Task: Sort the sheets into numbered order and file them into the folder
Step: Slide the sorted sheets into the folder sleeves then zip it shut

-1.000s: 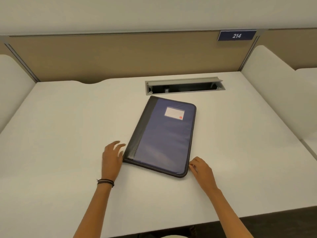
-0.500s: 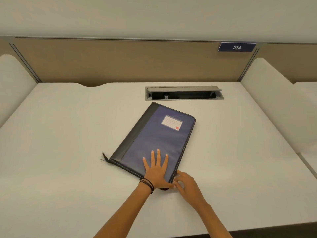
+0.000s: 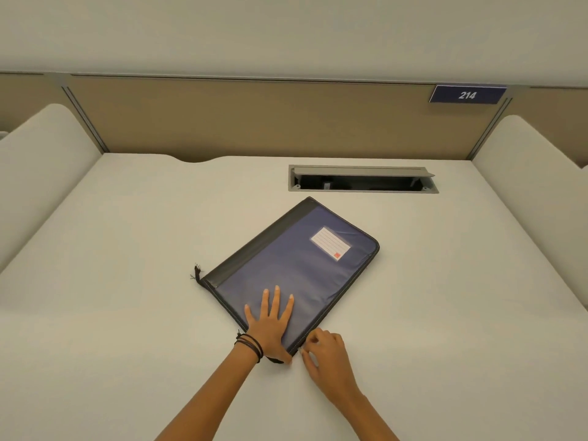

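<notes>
White desk [image 3: 127, 313]: folder [image 3: 286, 259] beneath flat left grip [image 3: 270, 326], corner in pinch of right grip [image 3: 324, 354]

The left hand [image 3: 270, 326] presses flat on the blue folder [image 3: 296, 265] on the desk [image 3: 127, 281] while the right hand [image 3: 327, 361] pinches its near corner.

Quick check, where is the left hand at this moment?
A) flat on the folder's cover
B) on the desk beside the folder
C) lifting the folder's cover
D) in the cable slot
A: the left hand lies flat, fingers straight, on the folder near its front corner.
</notes>
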